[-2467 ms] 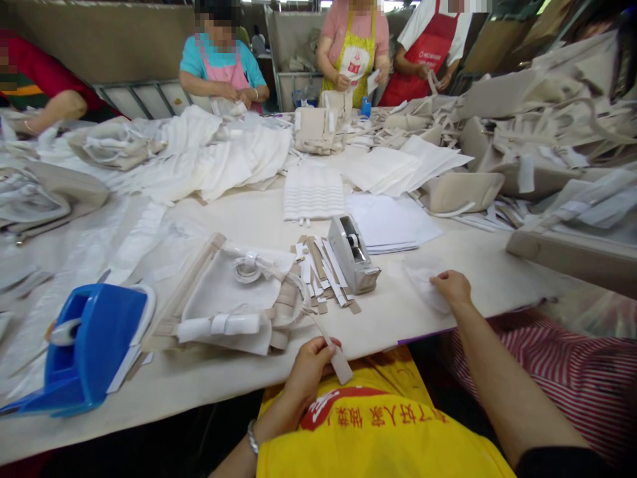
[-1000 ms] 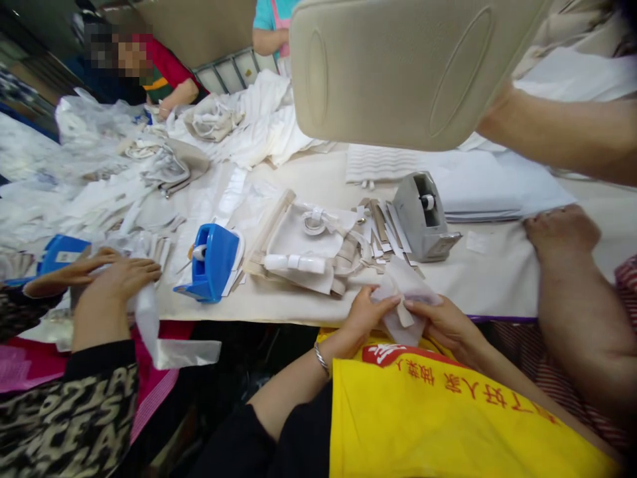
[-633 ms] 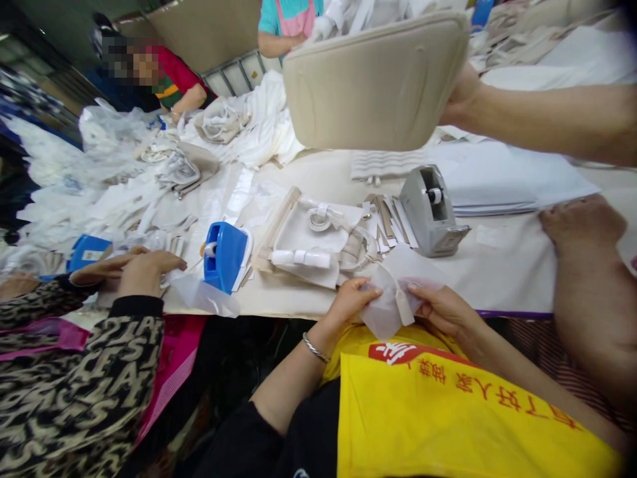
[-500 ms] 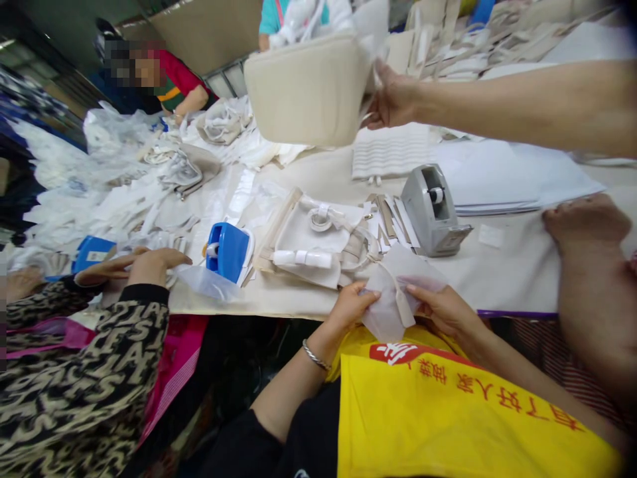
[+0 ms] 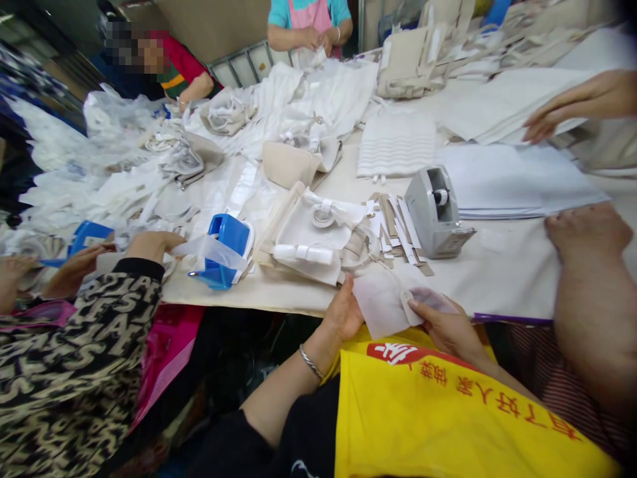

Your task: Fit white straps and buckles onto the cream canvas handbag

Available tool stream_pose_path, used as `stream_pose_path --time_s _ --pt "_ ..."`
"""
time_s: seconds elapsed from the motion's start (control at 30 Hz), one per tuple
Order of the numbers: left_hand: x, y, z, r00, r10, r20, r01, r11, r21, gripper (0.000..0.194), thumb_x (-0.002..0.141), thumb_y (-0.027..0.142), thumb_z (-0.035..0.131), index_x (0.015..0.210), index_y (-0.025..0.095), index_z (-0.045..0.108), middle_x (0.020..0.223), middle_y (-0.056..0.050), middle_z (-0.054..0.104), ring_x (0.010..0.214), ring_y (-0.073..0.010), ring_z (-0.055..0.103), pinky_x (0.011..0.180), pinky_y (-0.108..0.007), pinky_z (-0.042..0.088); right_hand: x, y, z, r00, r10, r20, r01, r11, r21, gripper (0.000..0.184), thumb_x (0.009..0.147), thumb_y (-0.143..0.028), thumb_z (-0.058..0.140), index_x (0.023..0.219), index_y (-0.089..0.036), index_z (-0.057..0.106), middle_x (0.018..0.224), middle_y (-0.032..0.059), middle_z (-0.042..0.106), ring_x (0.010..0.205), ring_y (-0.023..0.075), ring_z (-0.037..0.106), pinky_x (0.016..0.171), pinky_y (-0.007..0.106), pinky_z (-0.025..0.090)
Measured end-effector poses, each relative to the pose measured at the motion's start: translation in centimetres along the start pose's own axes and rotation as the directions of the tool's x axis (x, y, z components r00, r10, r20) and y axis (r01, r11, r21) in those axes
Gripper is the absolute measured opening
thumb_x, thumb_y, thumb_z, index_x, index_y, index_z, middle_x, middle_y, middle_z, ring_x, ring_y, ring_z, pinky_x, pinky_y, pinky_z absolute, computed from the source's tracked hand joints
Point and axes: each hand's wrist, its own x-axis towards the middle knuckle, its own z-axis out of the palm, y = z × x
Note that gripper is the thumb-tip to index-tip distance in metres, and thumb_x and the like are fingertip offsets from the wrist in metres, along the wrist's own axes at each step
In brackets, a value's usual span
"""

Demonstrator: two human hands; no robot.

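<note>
In my right hand, thumb and fingers pinch a translucent white tissue sheet together with a small cream hang tag. The tag's thin strap runs up toward a cream handbag lying on the table. At the sheet's left edge is my left hand, palm turned toward the sheet and fingers loosely apart; whether it touches the sheet is hard to tell. White wrapping covers parts of the bag's strap and hardware.
A grey tape dispenser stands right of paper strips. To the left is a blue tape dispenser beside a co-worker's patterned sleeve. Another beige bag lies behind. At right, a person's hand is over white sheets.
The beige bag held up by another person is now down on the table, and that hand is back at right. My left hand has loosened from the sheet and moved slightly left.
</note>
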Motion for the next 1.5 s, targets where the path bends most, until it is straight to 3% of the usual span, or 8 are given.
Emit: stream_pose_path --time_s 0.13,0.3,0.43,0.57,0.73,0.97,1.2,1.5 --pt "-0.8 -1.0 0.4 0.982 -0.090 0.168 0.112 0.986 -0.122 0.059 0.072 0.057 0.046 0.112 0.015 0.050 0.116 -0.012 0.054 0.110 -0.0238 0.047 0.096 -0.039 0.034 0.2 0.8 0.1 0.997 -0.056 -0.046 0.054 0.998 -0.031 0.036 0.054 -0.028 0.075 0.087 -0.020 0.060 0.087 0.0018 0.063 0.081 0.0179 0.057 0.074 0.030 0.049" --pt "-0.2 -1.6 -0.3 0.982 -0.161 0.095 0.174 0.974 -0.144 0.034 0.076 0.025 0.049 0.106 0.010 0.054 0.104 -0.011 0.061 0.106 -0.0209 0.051 0.099 -0.035 0.031 -0.7 0.0 0.7 0.993 -0.088 -0.073 0.075 0.983 -0.169 0.049 0.057 -0.033 0.072 0.102 -0.020 0.058 0.103 0.0049 0.060 0.097 0.0233 0.054 0.090 0.040 0.042" --pt "0.1 -1.8 -0.1 0.983 -0.176 0.049 0.181 0.970 -0.162 0.034 0.075 0.022 0.046 0.104 0.009 0.056 0.097 -0.011 0.064 0.097 -0.0225 0.056 0.097 -0.039 0.033 -1.4 -0.7 0.7 0.992 -0.117 -0.048 0.098 0.951 -0.292 0.048 0.063 -0.035 0.068 0.107 -0.019 0.057 0.108 0.0050 0.059 0.102 0.0227 0.052 0.094 0.038 0.039" --pt "-0.4 -1.9 0.0 0.993 -0.117 -0.018 0.113 0.986 -0.125 0.034 0.072 0.019 0.048 0.103 0.010 0.056 0.096 -0.011 0.064 0.097 -0.0230 0.056 0.095 -0.040 0.034 -0.8 0.2 -0.7 0.984 -0.174 -0.045 0.156 0.952 -0.263 0.046 0.065 -0.034 0.067 0.108 -0.021 0.056 0.107 0.0047 0.059 0.100 0.0236 0.053 0.088 0.040 0.045" --pt "-0.9 -1.7 -0.3 0.996 -0.072 0.044 0.073 0.997 -0.026 0.040 0.068 0.013 0.053 0.108 0.012 0.054 0.095 -0.010 0.065 0.095 -0.0226 0.057 0.094 -0.042 0.035 -0.1 0.8 -1.6 0.985 -0.168 -0.043 0.161 0.977 -0.143 0.047 0.066 -0.031 0.068 0.109 -0.021 0.054 0.109 0.0059 0.058 0.099 0.0239 0.054 0.084 0.039 0.048" --pt "-0.4 -1.7 0.0 0.983 -0.117 0.145 0.140 0.977 -0.162 0.043 0.076 0.036 0.051 0.111 0.012 0.051 0.109 -0.013 0.059 0.106 -0.0246 0.051 0.098 -0.041 0.033 -0.3 0.3 -0.6 0.992 -0.123 -0.036 0.121 0.991 -0.058 0.047 0.061 -0.032 0.070 0.105 -0.020 0.057 0.106 0.0060 0.059 0.096 0.0231 0.055 0.085 0.039 0.046" --pt "1.1 -2.2 -0.5 0.981 -0.166 0.102 0.185 0.956 -0.228 0.039 0.077 0.031 0.047 0.109 0.010 0.053 0.108 -0.011 0.060 0.109 -0.0213 0.049 0.099 -0.035 0.033 -0.9 -1.5 0.4 0.984 -0.180 -0.015 0.159 0.902 -0.402 0.038 0.069 -0.040 0.061 0.103 -0.022 0.060 0.109 0.0029 0.058 0.106 0.0234 0.048 0.097 0.038 0.034" --pt "0.1 -1.2 0.3 0.988 -0.115 0.102 0.139 0.951 -0.277 0.040 0.079 0.031 0.043 0.116 0.015 0.048 0.116 -0.010 0.054 0.114 -0.0232 0.044 0.100 -0.041 0.031 0.5 -0.2 -0.7 0.934 -0.334 0.129 0.349 0.770 -0.534 0.038 0.081 -0.042 0.048 0.113 -0.023 0.053 0.116 0.0008 0.054 0.108 0.0210 0.047 0.098 0.036 0.033"
